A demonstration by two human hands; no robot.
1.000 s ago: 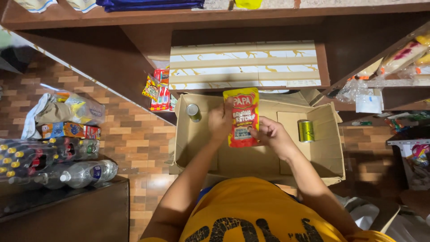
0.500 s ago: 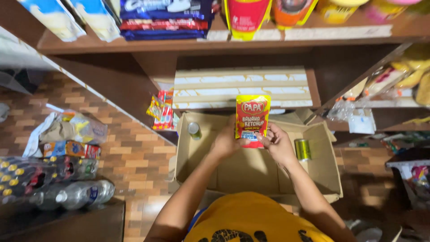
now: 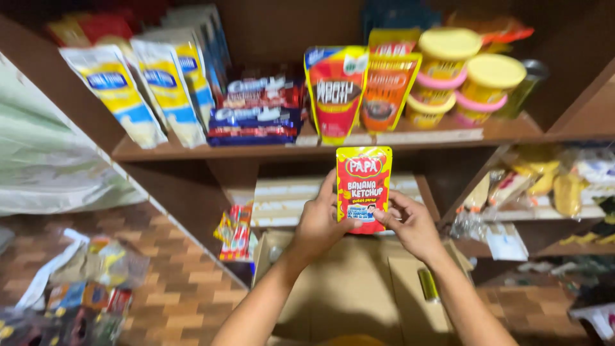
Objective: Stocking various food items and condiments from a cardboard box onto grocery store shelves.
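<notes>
A flat red and yellow plastic sauce pouch point(image 3: 363, 189) stands upright in the air, its long axis vertical, top edge up toward the shelf and printed face toward the camera. The left hand point(image 3: 318, 222) grips its lower left edge, fingers wrapped behind and thumb on the front; the right hand point(image 3: 412, 225) pinches the lower right corner, so most of the pouch rises above both grips. It is held just below the front edge of a brown wooden shelf point(image 3: 192, 150), which carries more red and yellow pouches point(image 3: 335, 90), yellow-lidded tubs point(image 3: 471, 80), white and yellow bags point(image 3: 138, 90) and stacked blue and red packets point(image 3: 256, 112). Beneath the arms sits an open brown cardboard box point(image 3: 349, 291) on a reddish brick-patterned floor point(image 3: 173, 295).
</notes>
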